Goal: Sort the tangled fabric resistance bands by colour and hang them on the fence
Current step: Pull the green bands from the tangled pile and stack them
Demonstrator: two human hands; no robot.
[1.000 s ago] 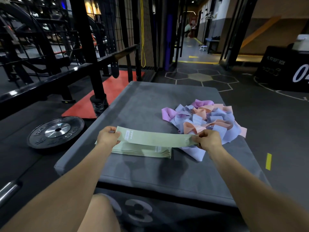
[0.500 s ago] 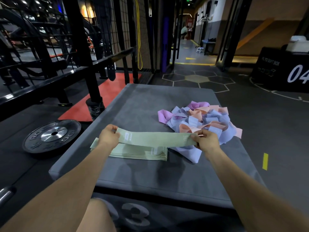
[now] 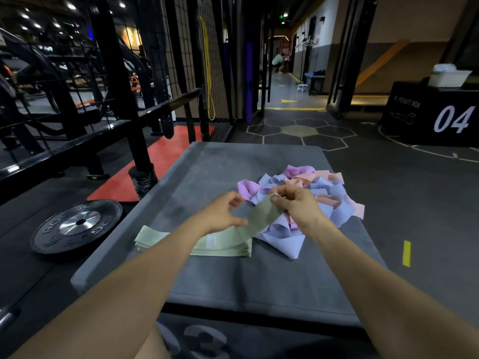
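A tangled pile of lilac, blue and peach bands (image 3: 327, 189) lies on the right of the grey padded box top (image 3: 228, 161). A flat stack of pale green bands (image 3: 160, 237) lies at the front left of the pile. My right hand (image 3: 300, 207) pinches one end of a green band (image 3: 261, 216), held up in front of the pile. That band slopes down to the stack, where its labelled end rests. My left hand (image 3: 220, 213) hovers beside the band with fingers loosely curled and a gap between them and the thumb, holding nothing. The black wire fence (image 3: 186, 60) stands at the back left.
A black weight plate (image 3: 77, 225) lies on the floor left of the box. A black rail and post (image 3: 124, 99) run along the left. A black box marked 04 (image 3: 435, 115) stands far right. A person crouches far down the corridor (image 3: 278, 60).
The band was stretched flat between both hands. My left hand has let go of its end, which dropped onto the stack, and moved right. My right hand has lifted its end.
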